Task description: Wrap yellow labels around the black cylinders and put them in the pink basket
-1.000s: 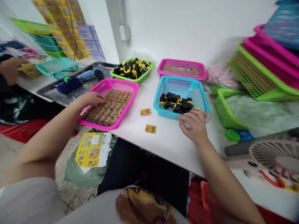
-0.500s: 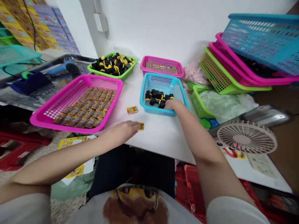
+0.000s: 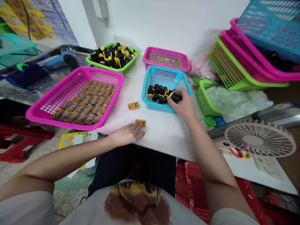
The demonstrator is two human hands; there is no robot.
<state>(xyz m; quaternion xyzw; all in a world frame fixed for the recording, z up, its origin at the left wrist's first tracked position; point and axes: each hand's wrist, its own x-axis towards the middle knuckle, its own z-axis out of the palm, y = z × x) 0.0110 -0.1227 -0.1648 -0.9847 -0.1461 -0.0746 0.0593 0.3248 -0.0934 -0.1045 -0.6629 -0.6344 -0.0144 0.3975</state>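
Observation:
My right hand [image 3: 184, 104] is closed around a black cylinder with a yellow band [image 3: 175, 96], at the front right of the blue basket [image 3: 158, 107]. More black and yellow cylinders [image 3: 161, 89] lie in that basket. My left hand [image 3: 130, 134] rests near the table's front edge, its fingertips on the lower edge of a small yellow packet [image 3: 142, 122] and its thumb apart from it. A second yellow packet [image 3: 133, 106] lies a little farther back. To the left, a pink basket [image 3: 93, 127] holds rows of filled, shiny packets [image 3: 87, 104].
Behind stand a green basket [image 3: 128, 67] of black and yellow pieces and a pink basket [image 3: 167, 50] with clear packaging. Tilted stacked baskets [image 3: 225, 65], a green basket [image 3: 209, 104] with plastic bags and a fan [image 3: 254, 139] flank my right arm.
My right hand has come up out of the blue basket's pieces with a cylinder in its fingers. My left hand has shifted slightly, uncovering more of the packet. The view has moved a little.

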